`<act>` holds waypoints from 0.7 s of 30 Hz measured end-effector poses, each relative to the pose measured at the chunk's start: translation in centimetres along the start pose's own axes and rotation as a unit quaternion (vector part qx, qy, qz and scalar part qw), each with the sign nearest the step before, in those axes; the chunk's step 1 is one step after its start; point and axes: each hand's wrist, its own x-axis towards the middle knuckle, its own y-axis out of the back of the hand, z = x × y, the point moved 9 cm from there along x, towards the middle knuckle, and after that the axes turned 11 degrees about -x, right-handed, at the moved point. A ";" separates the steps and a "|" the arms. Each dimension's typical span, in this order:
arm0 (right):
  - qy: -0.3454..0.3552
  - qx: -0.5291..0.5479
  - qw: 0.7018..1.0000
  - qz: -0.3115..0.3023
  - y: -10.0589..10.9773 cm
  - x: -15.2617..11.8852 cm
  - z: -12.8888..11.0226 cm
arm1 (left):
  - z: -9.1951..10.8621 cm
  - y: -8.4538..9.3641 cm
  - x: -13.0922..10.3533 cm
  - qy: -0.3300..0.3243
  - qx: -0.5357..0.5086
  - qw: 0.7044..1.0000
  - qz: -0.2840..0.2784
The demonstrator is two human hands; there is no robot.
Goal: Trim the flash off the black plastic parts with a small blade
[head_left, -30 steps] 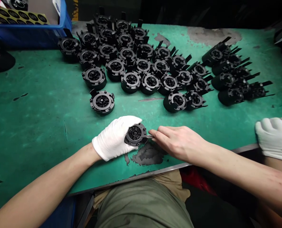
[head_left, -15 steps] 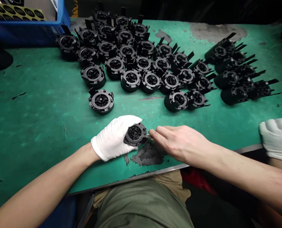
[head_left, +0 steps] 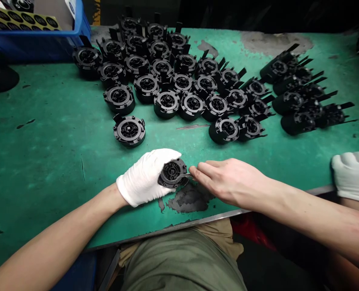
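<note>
My left hand (head_left: pixel 149 174), in a white glove, is wrapped round a round black plastic housing (head_left: pixel 172 171), whose ribbed face is turned up toward me. Bare and closed, my right hand (head_left: pixel 223 178) pinches slim metal tweezers (head_left: pixel 186 175); most of their length is hidden by the fingers. The tips lie over the right side of the housing's face. Whether they grip anything there is too small to tell. Just beyond the left hand, another black housing (head_left: pixel 129 130) stands by itself on the green tabletop (head_left: pixel 61 161).
Several black housings (head_left: pixel 167 101) stand grouped at the back, and more lie tilted (head_left: pixel 297 119) at the right. A blue bin (head_left: pixel 52 44) with sticker sheets sits back left. Another person's gloved hand (head_left: pixel 353 173) rests at the right edge. The table's metal edge (head_left: pixel 197 221) is near my lap.
Both hands keep nearly the same pose and hold. The tweezers' tips have shifted very slightly at the housing's face. The whole view has moved a little.
</note>
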 end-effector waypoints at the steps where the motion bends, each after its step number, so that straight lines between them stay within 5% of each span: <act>1: 0.004 -0.004 1.000 0.001 0.0 0.0 0.0 | 0.0 0.0 0.0 0.000 0.000 1.000 0.000; 16: 0.048 -0.018 0.998 0.035 0.2 0.5 0.3 | -0.1 0.0 0.0 0.005 -0.004 1.000 -0.004; 21: 0.013 0.036 0.998 0.042 -0.2 0.3 1.0 | -0.1 0.0 0.0 0.006 -0.008 1.000 -0.001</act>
